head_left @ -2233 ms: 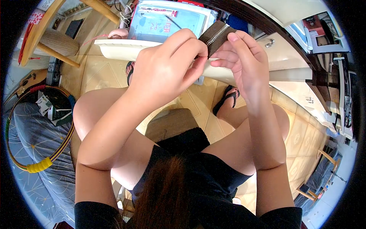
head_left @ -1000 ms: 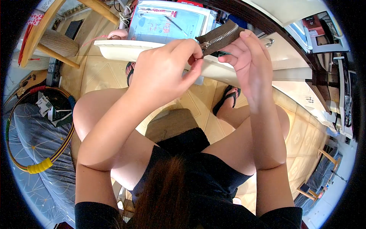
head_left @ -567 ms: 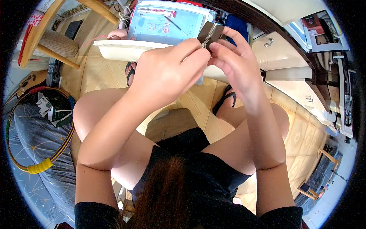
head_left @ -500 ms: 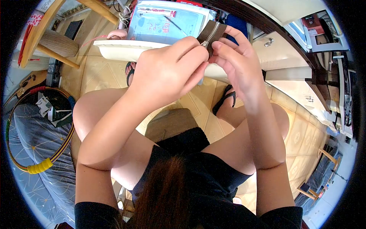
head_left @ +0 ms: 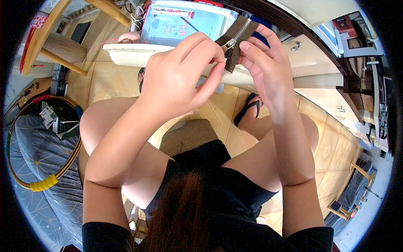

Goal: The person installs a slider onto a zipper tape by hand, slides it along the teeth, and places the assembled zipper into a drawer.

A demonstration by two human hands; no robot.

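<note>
A short brown zipper [head_left: 240, 37] with silver metal teeth is held up in front of me, slanting up to the right. Its tape parts below the metal slider [head_left: 230, 43], one end hanging down and the other reaching left. My right hand [head_left: 268, 63] is closed on the zipper's right side, thumb in front and fingers behind. Just left of the hanging tape end, my left hand [head_left: 180, 73] is curled, thumb and forefinger tips together. Anything between those tips is too small or hidden to make out. Its other fingers are hidden too.
Beyond my hands, a pale open drawer [head_left: 134, 56] holds a blue folder [head_left: 184, 27] and a pen packet [head_left: 172, 13]. A cabinet door [head_left: 310, 54] stands at right. A wooden stool [head_left: 189, 136] is between my legs. At left, a hoop [head_left: 42, 185] leans on grey bedding [head_left: 46, 147].
My left hand has drawn back left and slightly down from the slider, which now shows. The zipper has shifted up and right in my right hand, and its parted lower ends are visible.
</note>
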